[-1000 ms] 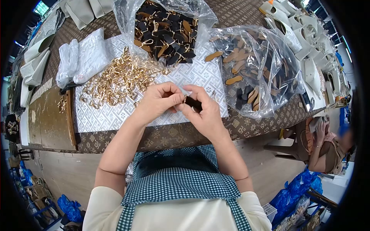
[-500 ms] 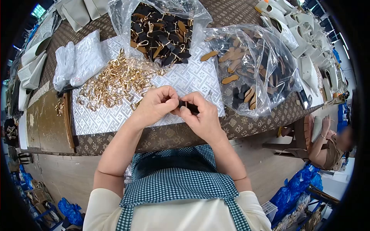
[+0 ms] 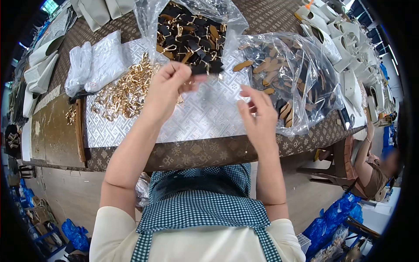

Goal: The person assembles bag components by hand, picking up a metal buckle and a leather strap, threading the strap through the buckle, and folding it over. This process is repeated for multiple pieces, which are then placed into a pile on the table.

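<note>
My left hand [image 3: 168, 89] is raised at the near edge of the clear bag of black and brown leather tabs with gold buckles [image 3: 192, 37]. Its thumb and forefinger pinch a black leather tab [image 3: 205, 69], whose outline partly merges with the pile behind. The other fingers are blurred. To the right, my right hand [image 3: 259, 114] hovers over the patterned white sheet [image 3: 209, 115], fingers apart and holding nothing. Loose gold buckles [image 3: 124, 94] lie heaped beyond my left forearm. A second clear bag [image 3: 301, 83], beside my right hand, contains brown and black leather tabs.
Wrapped clear plastic packets [image 3: 102, 61] lie at the left, near a worn board [image 3: 54, 135] with a few buckles. Pale shoe uppers or bags [image 3: 331, 48] line the right edge. Another person [image 3: 371, 170] sits at the far right. Blue plastic bags [image 3: 334, 222] are on the floor.
My hands have separated from their joined position above the sheet's front edge. The left moved forward to the bag of buckled tabs; the right let go and shifted right, its fingers now spread.
</note>
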The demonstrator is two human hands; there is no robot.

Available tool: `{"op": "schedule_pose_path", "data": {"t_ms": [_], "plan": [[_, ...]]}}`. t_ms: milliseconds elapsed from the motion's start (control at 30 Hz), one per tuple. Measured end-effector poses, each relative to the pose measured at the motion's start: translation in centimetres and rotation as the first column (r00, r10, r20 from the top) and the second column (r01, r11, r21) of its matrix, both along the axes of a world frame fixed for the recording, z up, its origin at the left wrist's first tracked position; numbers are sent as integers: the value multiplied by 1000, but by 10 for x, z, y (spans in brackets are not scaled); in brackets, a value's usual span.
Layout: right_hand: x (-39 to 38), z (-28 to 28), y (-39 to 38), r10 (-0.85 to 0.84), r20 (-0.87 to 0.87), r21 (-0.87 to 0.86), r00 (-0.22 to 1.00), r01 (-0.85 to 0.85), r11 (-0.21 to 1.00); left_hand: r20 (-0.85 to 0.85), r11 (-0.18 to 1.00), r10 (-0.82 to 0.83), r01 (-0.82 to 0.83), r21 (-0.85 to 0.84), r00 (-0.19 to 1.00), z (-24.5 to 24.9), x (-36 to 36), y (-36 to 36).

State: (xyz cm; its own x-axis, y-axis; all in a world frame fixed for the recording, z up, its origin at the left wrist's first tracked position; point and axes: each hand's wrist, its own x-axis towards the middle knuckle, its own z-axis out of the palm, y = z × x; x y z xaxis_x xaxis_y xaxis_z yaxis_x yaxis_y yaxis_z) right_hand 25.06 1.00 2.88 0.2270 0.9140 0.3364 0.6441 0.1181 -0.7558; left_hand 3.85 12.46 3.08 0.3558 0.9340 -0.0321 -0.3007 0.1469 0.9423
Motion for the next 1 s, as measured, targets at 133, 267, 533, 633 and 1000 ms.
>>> {"op": "schedule_pose_path", "data": {"t_ms": [133, 267, 533, 633, 1000], "plan": [[48, -9, 14, -158, 438, 173, 885, 89, 981, -197, 821, 365, -215, 529, 910, 23, -19, 20], [63, -20, 15, -160, 510, 50, 845, 156, 986, -693, 898, 292, 60, 435, 660, 19, -55, -17], [55, -17, 15, -202, 524, -4, 828, 240, 971, -849, 868, 374, 182, 463, 373, -13, -90, -60], [42, -30, 14, -160, 21, 49, 987, 159, 986, -815, 904, 315, 109, 414, 486, -12, -81, -59], [-37, 3, -2, 165, -80, 81, 983, -159, 984, -338, 981, -85, 138, 136, 937, -8, 0, -26]]}}
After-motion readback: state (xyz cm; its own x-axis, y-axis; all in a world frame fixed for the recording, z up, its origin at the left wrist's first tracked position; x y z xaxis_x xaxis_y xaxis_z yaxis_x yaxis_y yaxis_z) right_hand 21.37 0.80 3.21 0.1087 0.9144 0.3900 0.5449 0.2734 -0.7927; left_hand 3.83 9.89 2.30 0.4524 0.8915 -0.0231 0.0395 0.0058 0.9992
